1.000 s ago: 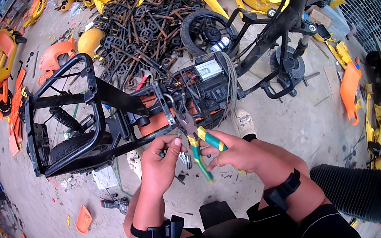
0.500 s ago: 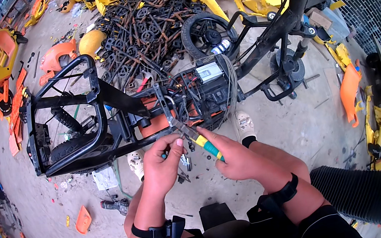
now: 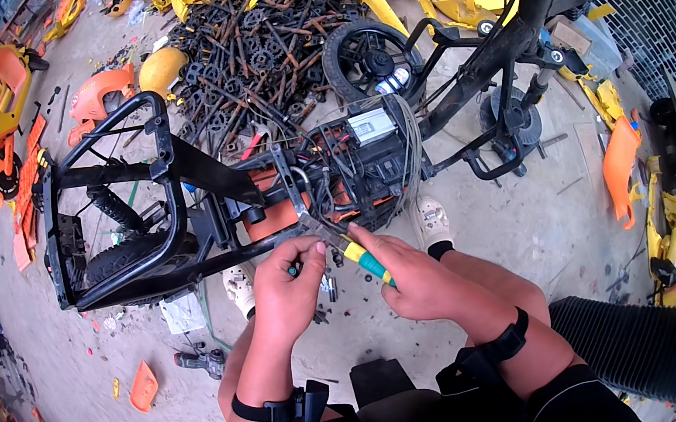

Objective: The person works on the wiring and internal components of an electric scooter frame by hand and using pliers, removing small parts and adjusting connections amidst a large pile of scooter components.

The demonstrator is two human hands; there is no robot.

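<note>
Presently, right hand (image 3: pixel 408 275): fingers clenched round steel pliers with green-and-yellow handles (image 3: pixel 354 251), a little below mid-picture, head slanting up and left; a slack grip could let the tool twist away under load.
Left hand (image 3: pixel 286 285): fingers curled, thumb pressed toward the forefinger, just left of the pliers' head; I cannot tell what, if anything, is pinched. So near the tool, a fingertip could get nipped should it slip.
Plier jaws: whether they bite on anything is too small to make out; a poor bite would probably skid.
Black tubular metal chassis (image 3: pixel 212 169): stretches from the left side to the upper right; if it rocked, the working spot would shift under both hands.
Looped grey cables (image 3: pixel 413 142): right of centre, beside a silver metal box (image 3: pixel 371 124); the pliers could snag them if swung right.
Cream perforated clogs (image 3: pixel 431 221): one either side of the hands, near centre; dropped pliers could strike a foot.
</note>
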